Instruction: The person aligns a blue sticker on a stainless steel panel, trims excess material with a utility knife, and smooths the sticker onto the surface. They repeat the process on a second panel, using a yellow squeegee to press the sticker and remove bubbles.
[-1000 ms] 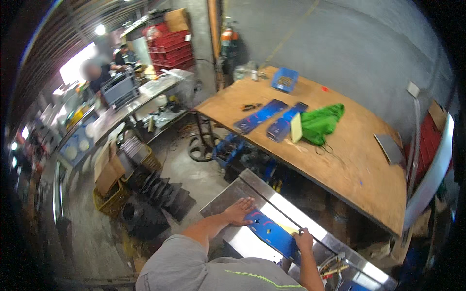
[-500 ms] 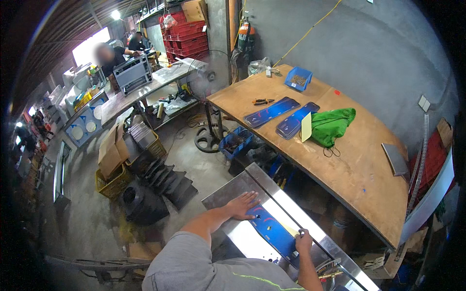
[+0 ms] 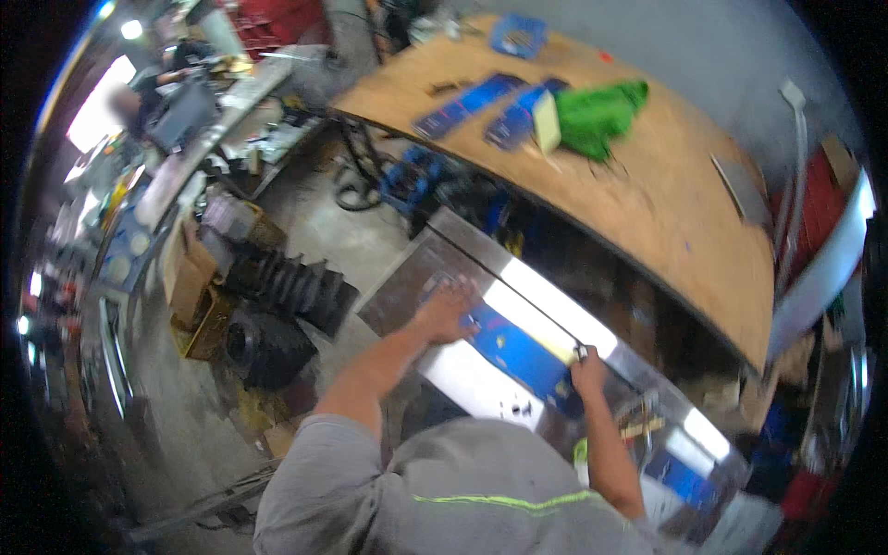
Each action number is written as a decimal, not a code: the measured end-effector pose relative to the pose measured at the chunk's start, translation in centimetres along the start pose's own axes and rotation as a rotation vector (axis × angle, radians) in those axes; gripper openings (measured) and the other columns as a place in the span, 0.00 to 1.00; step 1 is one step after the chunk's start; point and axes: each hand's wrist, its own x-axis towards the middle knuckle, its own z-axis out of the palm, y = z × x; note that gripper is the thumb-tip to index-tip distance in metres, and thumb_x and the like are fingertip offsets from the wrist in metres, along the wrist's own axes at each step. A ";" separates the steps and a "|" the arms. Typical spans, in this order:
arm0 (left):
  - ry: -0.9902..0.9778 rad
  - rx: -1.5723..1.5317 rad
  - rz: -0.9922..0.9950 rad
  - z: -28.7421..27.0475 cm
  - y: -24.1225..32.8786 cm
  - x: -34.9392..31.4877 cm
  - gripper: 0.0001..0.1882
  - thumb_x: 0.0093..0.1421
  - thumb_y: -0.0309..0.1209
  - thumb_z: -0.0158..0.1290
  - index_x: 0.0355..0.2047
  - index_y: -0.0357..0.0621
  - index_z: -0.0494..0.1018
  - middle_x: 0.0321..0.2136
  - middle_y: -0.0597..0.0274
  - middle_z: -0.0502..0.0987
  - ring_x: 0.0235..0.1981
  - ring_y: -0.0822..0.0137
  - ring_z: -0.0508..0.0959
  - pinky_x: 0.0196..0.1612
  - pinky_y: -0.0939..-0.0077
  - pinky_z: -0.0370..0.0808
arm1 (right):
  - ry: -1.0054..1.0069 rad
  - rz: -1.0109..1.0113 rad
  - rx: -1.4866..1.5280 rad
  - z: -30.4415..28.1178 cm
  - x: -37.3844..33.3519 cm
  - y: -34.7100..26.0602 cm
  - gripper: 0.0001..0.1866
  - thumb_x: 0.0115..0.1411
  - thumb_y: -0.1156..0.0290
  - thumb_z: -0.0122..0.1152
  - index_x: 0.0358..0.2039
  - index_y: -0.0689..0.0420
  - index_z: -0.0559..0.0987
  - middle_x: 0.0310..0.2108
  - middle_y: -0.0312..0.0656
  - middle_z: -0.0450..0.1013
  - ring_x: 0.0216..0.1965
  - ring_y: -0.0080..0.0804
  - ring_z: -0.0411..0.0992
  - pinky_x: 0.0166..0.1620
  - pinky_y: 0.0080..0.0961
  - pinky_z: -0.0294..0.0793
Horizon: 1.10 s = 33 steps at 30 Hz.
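A long blue panel [image 3: 523,351] with holes and small markings lies on a shiny metal sheet-topped bench [image 3: 393,296]. My left hand [image 3: 449,310] rests over the panel's far left end, fingers spread and holding nothing. Close to the panel's right end, my right hand [image 3: 589,372] is closed, with a small dark thing at its fingertips that blur keeps me from naming. A pale yellow strip shows along the panel's far edge beside that hand. Several dark spots or small parts sit on the bright metal in front of the panel.
Beyond the bench stands a wooden table [image 3: 647,222] bearing two blue panels [image 3: 472,106], a green cloth bag [image 3: 592,116] and a blue bin [image 3: 518,35]. Another blue panel [image 3: 680,476] lies at the near right. Black moulded parts [image 3: 287,287] and yellow crates [image 3: 199,324] occupy the left floor.
The head view has shifted, so the bench and table appear higher and the picture is blurred. Part of the panel's end now shows beyond my left fingers. My right hand remains closed by the panel.
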 end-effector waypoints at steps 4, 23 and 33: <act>-0.035 0.060 -0.009 1.0 -0.2 0.5 0.46 0.65 0.65 0.39 0.74 0.51 0.45 0.75 0.52 0.41 0.76 0.49 0.39 0.74 0.47 0.36 | -0.002 -0.014 0.043 -1.5 -0.9 -0.6 0.18 0.59 0.68 0.57 0.51 0.55 0.75 0.44 0.56 0.77 0.48 0.56 0.75 0.51 0.47 0.74; 0.023 0.096 -0.019 1.4 -0.6 0.7 0.51 0.61 0.71 0.39 0.75 0.55 0.45 0.75 0.53 0.43 0.75 0.48 0.41 0.74 0.46 0.37 | 0.119 -0.009 -0.080 -4.1 -2.1 3.3 0.15 0.62 0.69 0.54 0.49 0.55 0.75 0.46 0.54 0.77 0.47 0.55 0.75 0.51 0.48 0.74; 0.051 0.078 -0.015 1.5 -0.5 0.7 0.50 0.60 0.71 0.40 0.75 0.56 0.46 0.75 0.50 0.43 0.75 0.47 0.41 0.74 0.43 0.36 | 0.141 -0.118 -0.024 -4.2 -1.6 4.3 0.12 0.62 0.71 0.54 0.45 0.59 0.75 0.42 0.57 0.77 0.46 0.58 0.75 0.50 0.46 0.74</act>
